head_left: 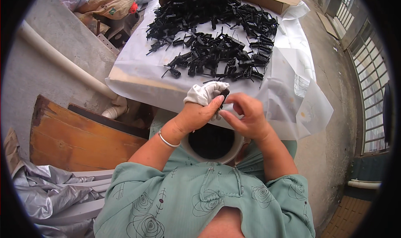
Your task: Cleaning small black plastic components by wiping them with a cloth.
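Small black part (225, 95), details indistinct

The small, slim black piece (224, 97) in my left hand (201, 111) tilts, its upper end leaning right, its lower end partly hidden by my fingers, near the table's (140, 69) near edge.

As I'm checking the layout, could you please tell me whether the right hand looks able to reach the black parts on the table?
Probably yes: the right hand is close to the nearest black parts, and nothing visible seems to block the way.
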